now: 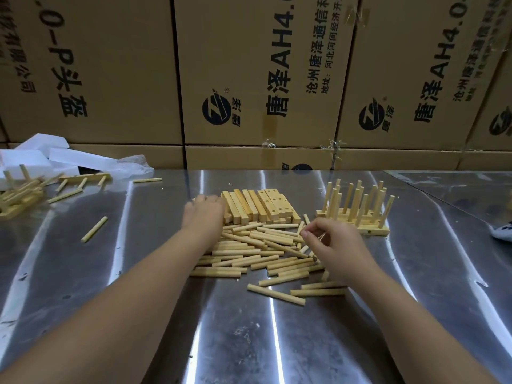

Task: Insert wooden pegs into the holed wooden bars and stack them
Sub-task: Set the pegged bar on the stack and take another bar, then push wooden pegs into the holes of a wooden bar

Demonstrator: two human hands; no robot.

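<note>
Touching bars (250, 203), left hand (203, 214) — right hand (336, 249) (fingers (313, 231) curled) over pegs (249, 253).

the pegs (257, 253) heaped in the middle are a pale straw yellow, plain and unpainted. the bars (257, 203) behind them are the same light wood, a shade more golden on some faces, dotted with small dark round holes. the worktop (235, 328) is silver-grey steel, streaked with long white glints and darker smoky patches. the cardboard boxes (263, 73) at the back are flat tan brown with bold black lettering, each with a round black logo (216, 110) crossed by slanted stripes. the foam pieces (41, 153) far left are bright white.
</note>
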